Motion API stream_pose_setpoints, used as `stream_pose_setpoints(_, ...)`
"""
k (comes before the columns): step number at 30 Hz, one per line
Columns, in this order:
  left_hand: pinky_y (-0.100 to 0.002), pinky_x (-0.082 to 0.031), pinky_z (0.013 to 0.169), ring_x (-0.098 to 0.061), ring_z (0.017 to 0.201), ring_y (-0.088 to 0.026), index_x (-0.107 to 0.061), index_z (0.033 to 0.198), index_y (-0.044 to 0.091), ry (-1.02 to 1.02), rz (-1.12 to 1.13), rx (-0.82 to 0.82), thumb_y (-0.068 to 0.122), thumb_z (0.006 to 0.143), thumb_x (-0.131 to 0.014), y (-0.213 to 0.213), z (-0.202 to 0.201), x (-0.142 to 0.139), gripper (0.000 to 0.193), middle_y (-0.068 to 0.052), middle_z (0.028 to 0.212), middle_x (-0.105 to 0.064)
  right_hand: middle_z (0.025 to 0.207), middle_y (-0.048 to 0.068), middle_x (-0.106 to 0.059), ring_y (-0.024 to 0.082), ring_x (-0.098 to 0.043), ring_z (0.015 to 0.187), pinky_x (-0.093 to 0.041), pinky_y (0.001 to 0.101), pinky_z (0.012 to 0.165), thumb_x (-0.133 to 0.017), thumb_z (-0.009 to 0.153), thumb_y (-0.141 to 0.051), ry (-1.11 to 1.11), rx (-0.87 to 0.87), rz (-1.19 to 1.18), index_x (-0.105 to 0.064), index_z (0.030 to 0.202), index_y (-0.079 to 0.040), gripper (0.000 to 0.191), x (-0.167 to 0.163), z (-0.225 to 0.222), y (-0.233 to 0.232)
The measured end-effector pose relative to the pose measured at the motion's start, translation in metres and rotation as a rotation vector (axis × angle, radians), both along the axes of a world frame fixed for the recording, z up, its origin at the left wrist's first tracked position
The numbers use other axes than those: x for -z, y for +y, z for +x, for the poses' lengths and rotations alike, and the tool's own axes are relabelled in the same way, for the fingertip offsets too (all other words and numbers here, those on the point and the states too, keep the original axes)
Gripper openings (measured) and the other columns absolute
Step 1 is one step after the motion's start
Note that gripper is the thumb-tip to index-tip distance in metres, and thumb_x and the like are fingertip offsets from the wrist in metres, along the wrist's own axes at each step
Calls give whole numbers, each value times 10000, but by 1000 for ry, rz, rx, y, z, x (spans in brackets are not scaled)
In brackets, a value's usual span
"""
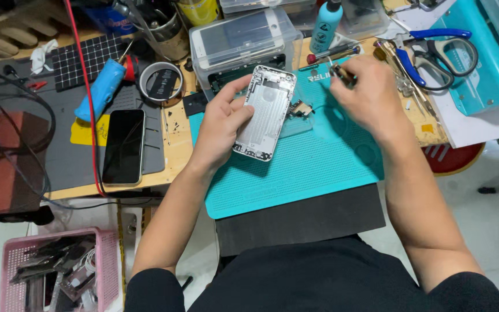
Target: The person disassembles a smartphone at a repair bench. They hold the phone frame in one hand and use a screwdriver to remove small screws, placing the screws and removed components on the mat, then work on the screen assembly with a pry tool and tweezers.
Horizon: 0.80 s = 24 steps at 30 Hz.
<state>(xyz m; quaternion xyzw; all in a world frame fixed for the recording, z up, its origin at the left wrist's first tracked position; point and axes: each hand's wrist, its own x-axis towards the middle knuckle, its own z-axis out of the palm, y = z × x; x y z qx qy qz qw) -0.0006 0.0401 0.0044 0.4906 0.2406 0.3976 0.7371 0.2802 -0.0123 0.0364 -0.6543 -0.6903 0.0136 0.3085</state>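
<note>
Steadiness matters: our left hand grips the silver metal phone housing at frame centre over the teal ribbed mat; our right hand pinches a small dark-tipped tool, best moved gently.

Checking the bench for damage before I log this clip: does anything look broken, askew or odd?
The silver phone housing in the left hand is an open shell with no screen, tilted over the teal mat. A small loose part lies beside it. The right hand pinches a small tool. Nothing looks spilled.
</note>
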Motion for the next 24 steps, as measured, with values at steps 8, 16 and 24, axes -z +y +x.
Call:
stream_pose_setpoints(8,-236,-564,836,-704,967,-116,-484,1492,-38,42,11,92,-52,967,-541,-3,-10,1,529,-122,1152,-740,666,108,-599,207,-528,545,-401,311,523,-775,920,-29,132,-244,-5,-763,1043,-17,124,-61,-18,-17)
stream_pose_setpoints(16,-229,-554,868,-692,999,-88,-514,1472,-36,91,128,138,-27,993,-533,-8,-15,-3,480,-95,1144,-748,1062,35,-719,228,-714,866,-560,329,730,-799,843,-26,-302,-497,193,-772,1136,-132,312,-67,-36,-12)
stream_pose_setpoints(24,-226,-551,835,-673,955,-65,-540,1458,-16,180,200,158,-22,971,-522,-11,-14,-5,487,-78,1110,-751,1002,11,-708,227,-700,821,-538,352,662,-784,844,-69,-452,-471,193,-785,1083,-183,265,-62,-40,-6)
